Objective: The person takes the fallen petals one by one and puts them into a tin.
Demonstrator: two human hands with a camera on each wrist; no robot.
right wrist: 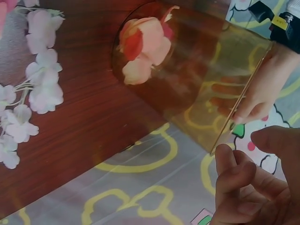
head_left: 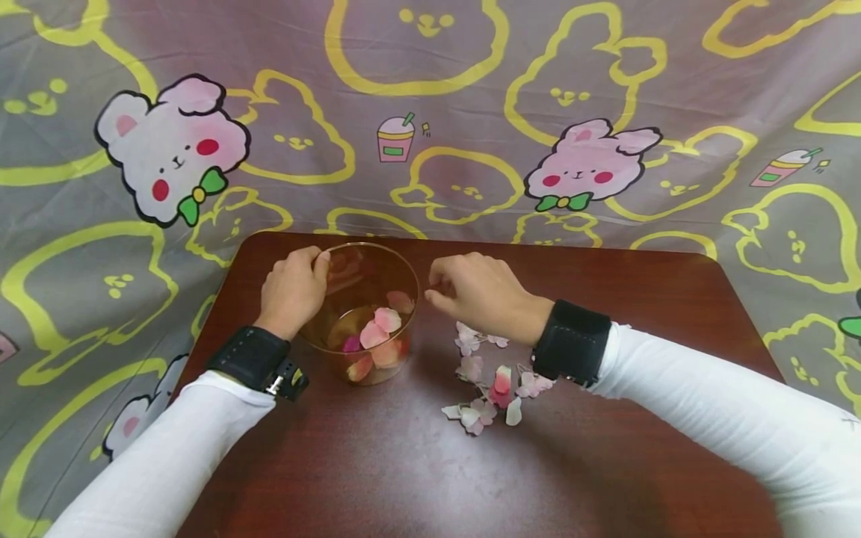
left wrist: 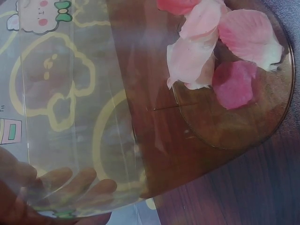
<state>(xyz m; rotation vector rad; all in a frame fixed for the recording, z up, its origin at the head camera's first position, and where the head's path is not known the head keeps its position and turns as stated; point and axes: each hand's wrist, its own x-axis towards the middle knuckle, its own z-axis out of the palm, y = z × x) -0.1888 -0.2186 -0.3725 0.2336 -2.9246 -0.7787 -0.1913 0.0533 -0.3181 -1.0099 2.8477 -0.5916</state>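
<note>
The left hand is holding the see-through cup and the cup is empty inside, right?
Not quite. The left hand does hold the see-through cup, but it is not empty: pink petals lie in the bottom, as the left wrist view shows.

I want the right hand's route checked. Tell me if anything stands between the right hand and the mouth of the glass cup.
Nothing visible does. The right hand hovers just beside the glass cup, whose rim the left hand grips on the far side. The loose petals lie nearer the person, off that path.
</note>
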